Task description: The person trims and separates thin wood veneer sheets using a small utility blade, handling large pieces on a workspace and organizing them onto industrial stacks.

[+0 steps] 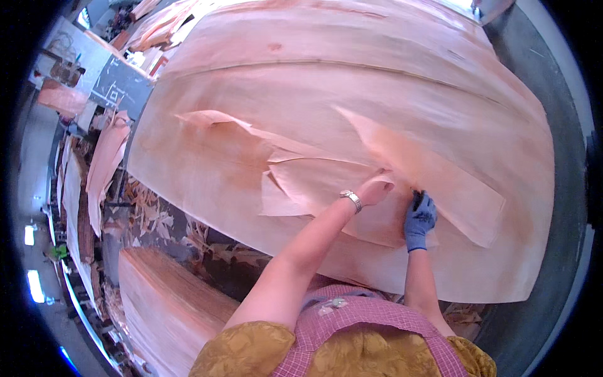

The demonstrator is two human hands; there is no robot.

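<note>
My bare left hand [377, 189], with a metal-band watch [352, 200] at the wrist, is closed on the edge of a loose thin wood veneer piece [323, 179]. My right hand [420, 217] wears a blue glove with dark fingertips. Its fingers are curled beside a long, pointed veneer strip [433, 169]; what they hold, if anything, is hidden. This strip slants down to the right, partly lifted. Beneath everything lies a broad stack of pale pinkish veneer sheets [239, 85]. Another narrow veneer scrap [213, 117], with a curled edge, stretches left of my hands.
A second veneer stack [169, 308] stands low at the left. Torn veneer scraps [147, 207] litter the floor beyond the big stack's left edge. More long sheets [107, 163] lean farther left. A dark grey floor strip [562, 163] runs along the right.
</note>
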